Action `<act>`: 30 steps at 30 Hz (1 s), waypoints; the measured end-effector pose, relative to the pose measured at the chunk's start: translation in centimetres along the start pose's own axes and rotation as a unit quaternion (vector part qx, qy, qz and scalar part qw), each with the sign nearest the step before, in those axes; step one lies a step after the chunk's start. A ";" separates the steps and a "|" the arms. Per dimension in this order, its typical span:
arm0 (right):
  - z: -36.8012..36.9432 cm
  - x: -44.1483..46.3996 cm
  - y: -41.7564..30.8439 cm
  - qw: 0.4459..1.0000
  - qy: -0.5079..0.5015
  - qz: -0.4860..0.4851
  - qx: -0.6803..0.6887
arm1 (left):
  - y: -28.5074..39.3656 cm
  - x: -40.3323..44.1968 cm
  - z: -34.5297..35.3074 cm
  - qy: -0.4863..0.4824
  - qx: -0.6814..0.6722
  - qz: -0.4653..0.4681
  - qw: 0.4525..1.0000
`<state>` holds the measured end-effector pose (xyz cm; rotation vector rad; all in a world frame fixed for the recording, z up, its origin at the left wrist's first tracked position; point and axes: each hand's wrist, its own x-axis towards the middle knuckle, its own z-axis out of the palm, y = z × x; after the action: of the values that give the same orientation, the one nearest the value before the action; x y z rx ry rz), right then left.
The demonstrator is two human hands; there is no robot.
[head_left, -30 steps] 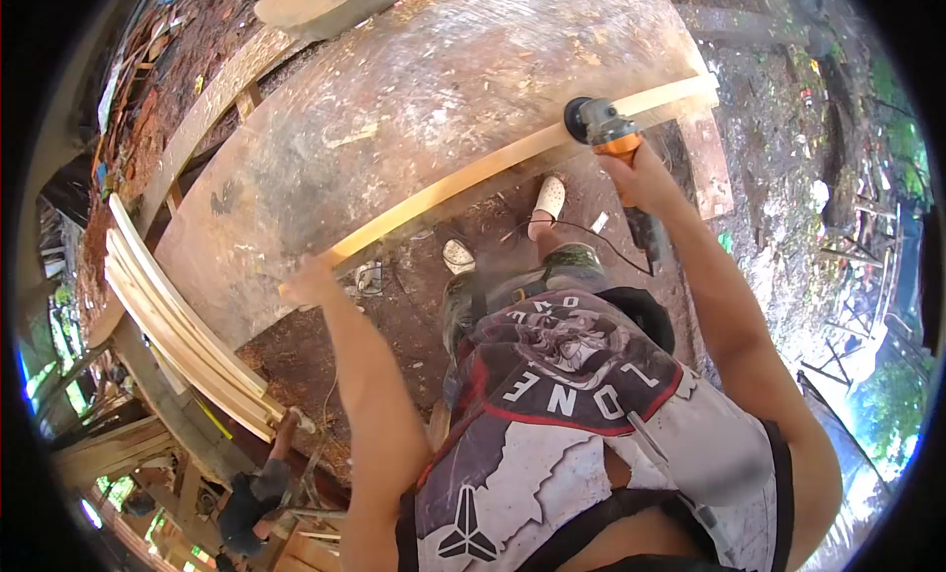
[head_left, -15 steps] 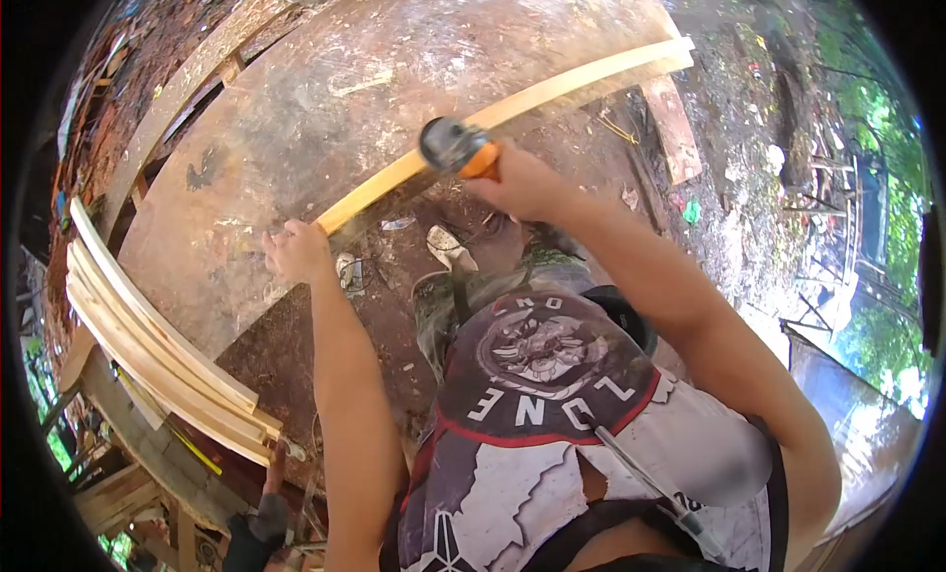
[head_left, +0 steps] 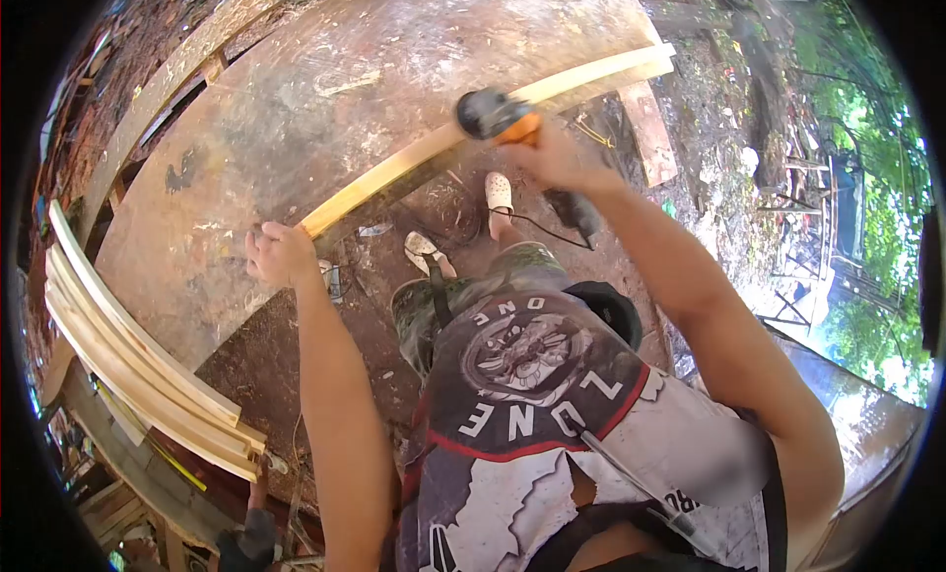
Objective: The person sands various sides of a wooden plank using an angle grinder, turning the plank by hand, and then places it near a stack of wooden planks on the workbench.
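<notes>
A long pale wooden strip (head_left: 379,181) lies along the near edge of the worktable (head_left: 286,109). My left hand (head_left: 283,255) is closed around the strip's left end. In my right hand (head_left: 552,156) is an orange-and-black power sander (head_left: 496,116), its dark round head over the middle of the strip. Motion blurs the sander and my right fingers, so its contact with the wood is hard to make out. A dark cord hangs below my right hand.
Several wooden strips (head_left: 148,360) are stacked at the left. Another person's hand (head_left: 258,488) is at their lower end. A low wooden rail (head_left: 158,89) runs along the table's far left side. My feet in light clogs (head_left: 499,193) stand below the near edge.
My right hand has moved the sander rightward along the strip. My left hand keeps its hold on the left end. The whole view has shifted slightly, showing more of my feet.
</notes>
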<state>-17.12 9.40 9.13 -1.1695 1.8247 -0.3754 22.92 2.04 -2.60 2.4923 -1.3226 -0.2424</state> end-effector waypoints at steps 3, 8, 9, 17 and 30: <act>-3.7 1.1 3.9 0.996 0.075 0.032 0.022 | -0.8 0.2 1.4 0.036 0.008 0.002 0.999; -4.9 2.1 5.3 0.993 0.104 0.039 0.035 | -0.5 0.1 0.9 0.021 0.020 0.007 1.000; -4.0 1.8 3.8 0.995 0.080 0.057 0.027 | -0.1 0.0 0.6 0.011 0.035 0.000 0.999; 9.1 -0.4 -5.3 0.994 -0.036 -0.099 -0.032 | -2.2 0.8 2.0 0.022 0.083 0.046 0.995; 0.0 1.9 1.9 0.999 -0.008 -0.050 0.018 | -1.8 0.7 2.2 0.079 0.063 0.059 0.993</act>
<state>-18.50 8.79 6.89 -1.2375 1.7426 -0.4534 24.08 1.96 -5.29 2.4626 -1.4531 0.0655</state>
